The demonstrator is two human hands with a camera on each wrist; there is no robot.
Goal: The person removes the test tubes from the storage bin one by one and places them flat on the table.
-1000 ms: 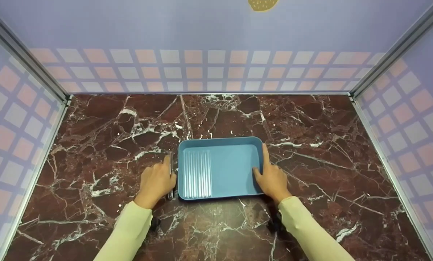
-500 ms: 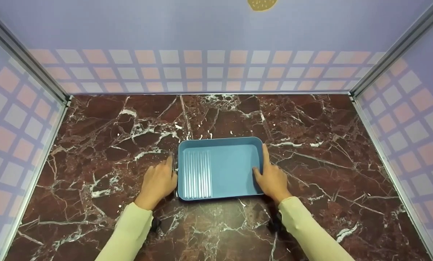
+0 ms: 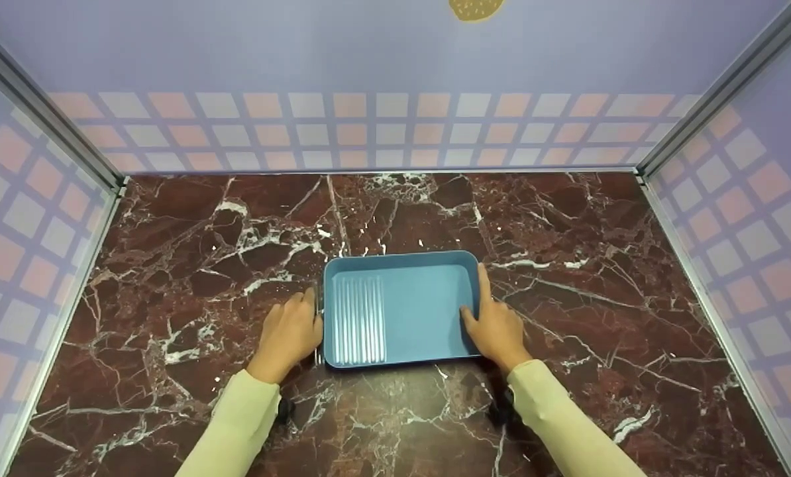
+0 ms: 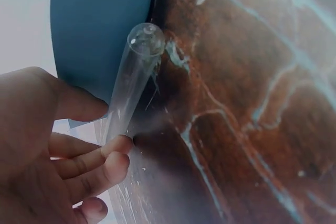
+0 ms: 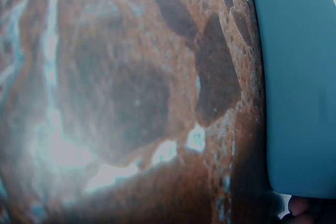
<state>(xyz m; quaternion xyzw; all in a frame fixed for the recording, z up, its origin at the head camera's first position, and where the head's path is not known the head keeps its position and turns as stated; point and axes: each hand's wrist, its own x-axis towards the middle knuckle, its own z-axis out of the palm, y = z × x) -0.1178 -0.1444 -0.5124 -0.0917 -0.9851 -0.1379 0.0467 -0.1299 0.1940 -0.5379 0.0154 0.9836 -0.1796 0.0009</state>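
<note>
A shallow blue rectangular tray point(image 3: 425, 311) with a ribbed left part lies on the table. My right hand point(image 3: 499, 329) grips its right wall, thumb inside the rim and index finger along the outside. In the right wrist view only a few fingertips point(image 5: 300, 206) show below the tray wall point(image 5: 299, 87). At the tray's left side, my left hand point(image 3: 291, 331) holds a clear test tube point(image 4: 137, 64) between thumb and fingers. The tube's rounded end points toward the camera's upper side in the left wrist view, close along the tray's outer wall point(image 4: 100, 19). In the head view the hand hides much of it.
The table point(image 3: 601, 265) has a dark red marbled top with white veins. Purple panels with pink and white checks stand at the back point(image 3: 395, 132), left point(image 3: 24, 199) and right point(image 3: 753, 199), framed by metal rails.
My left hand has shifted slightly right with the test tube, bringing it close to the tray's left wall. The right hand and the tray stay nearly where they were.
</note>
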